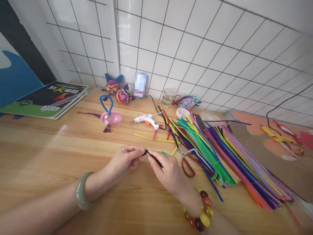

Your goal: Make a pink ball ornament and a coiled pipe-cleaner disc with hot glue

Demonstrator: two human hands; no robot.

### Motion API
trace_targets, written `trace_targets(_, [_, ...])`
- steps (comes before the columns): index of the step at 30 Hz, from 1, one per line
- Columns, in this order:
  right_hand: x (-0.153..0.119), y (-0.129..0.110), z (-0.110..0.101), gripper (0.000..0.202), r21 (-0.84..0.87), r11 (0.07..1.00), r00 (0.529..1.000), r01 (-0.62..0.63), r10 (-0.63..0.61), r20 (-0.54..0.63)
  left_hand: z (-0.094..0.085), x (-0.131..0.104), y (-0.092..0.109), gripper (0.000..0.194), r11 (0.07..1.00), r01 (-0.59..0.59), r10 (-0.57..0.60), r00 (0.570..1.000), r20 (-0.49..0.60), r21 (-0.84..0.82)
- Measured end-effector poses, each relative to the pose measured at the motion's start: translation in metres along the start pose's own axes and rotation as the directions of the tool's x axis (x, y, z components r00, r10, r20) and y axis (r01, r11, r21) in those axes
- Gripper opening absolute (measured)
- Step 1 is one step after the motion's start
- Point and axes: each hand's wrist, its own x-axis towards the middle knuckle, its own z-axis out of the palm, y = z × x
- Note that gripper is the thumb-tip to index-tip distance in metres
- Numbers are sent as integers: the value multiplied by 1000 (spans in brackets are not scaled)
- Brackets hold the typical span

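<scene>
Between my two hands is a black pipe cleaner [156, 160], bent into a small curl at its left end. My left hand [129, 157] pinches that curled end between thumb and fingers. The straighter part lies in my right hand [166, 168], whose thumb and index finger press on it close to the curl. Beyond the hands a white glue gun [147, 120] with an orange trigger rests on the wooden table [44, 153]. Scissors with dark red handles [187, 167] lie just right of my right hand, partly among loose pipe cleaners.
Bundles of coloured pipe cleaners [244, 163] spread across the right. A pink clear dish with a blue loop [111, 120] stands back left. Along the wall are wrapped colourful figures [124, 95], a phone and a glass jar [168, 98]. A book [49, 98] lies far left, a yellow tool [276, 135] far right.
</scene>
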Motion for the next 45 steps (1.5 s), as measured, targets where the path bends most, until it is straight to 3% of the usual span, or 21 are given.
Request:
trace_targets(10, [0, 2, 3, 18, -42, 999, 1000, 10, -11, -26, 7, -5, -7, 28, 986, 97, -83, 990, 110, -136])
trace_targets(14, [1, 7, 0, 15, 9, 1000, 1000, 13, -13, 24, 3, -3, -4, 25, 973, 170, -143, 975, 168, -157])
trace_targets(18, [3, 10, -5, 15, 100, 995, 995, -8, -2, 95, -1, -2, 2, 30, 972, 212, -184, 956, 229, -102])
trace_targets(22, [4, 10, -8, 16, 143, 990, 983, 10, -36, 182, -5, 0, 6, 23, 965, 261, -244, 932, 268, -29])
trace_targets(26, [4, 11, -8, 18, 160, 987, 979, -7, -26, 203, -6, 1, 6, 20, 971, 233, -237, 946, 221, 44])
trace_targets(33, [4, 11, -8, 25, 198, 979, 987, -49, 17, 157, -6, 4, 2, 18, 996, 85, -86, 995, 58, 23])
trace_targets(40, [0, 2, -2, 28, 51, 998, 992, -24, 18, 125, -4, 6, -3, 26, 999, -35, 35, 999, 1, 14])
trace_targets(45, [-2, -1, 7, 29, -19, 999, 998, 40, -39, 54, -1, 4, -6, 27, 998, -41, 39, 998, -52, -37])
